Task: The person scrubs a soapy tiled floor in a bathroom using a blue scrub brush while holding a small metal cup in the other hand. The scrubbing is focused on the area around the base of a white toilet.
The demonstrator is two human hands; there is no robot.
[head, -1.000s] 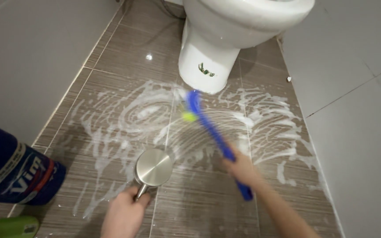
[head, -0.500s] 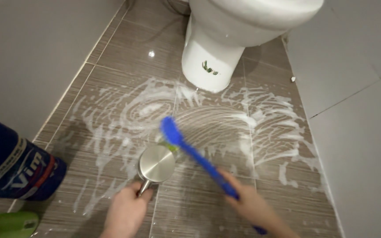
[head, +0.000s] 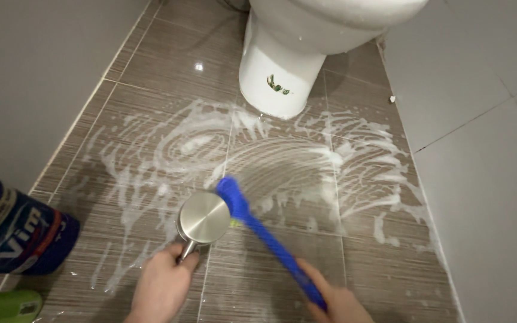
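Left hand (head: 164, 286) closed around the handle of a steel cup (head: 203, 217), held just above the soapy brown floor tiles (head: 151, 78). Right hand (head: 337, 304) wrapped tight on the blue brush (head: 267, 239), head down beside the cup, perhaps touching it. Ahead, white toilet base (head: 277, 81); far left, dark blue bottle (head: 16, 234).

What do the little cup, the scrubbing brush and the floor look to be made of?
The cup looks like brushed stainless steel: silvery, with a soft sheen on its round face. The brush seems to be moulded plastic, a uniform bright blue along head and handle. The floor looks like glazed ceramic tile, brown with fine streaks, with grout lines and a glossy light reflection, partly covered in white foam.
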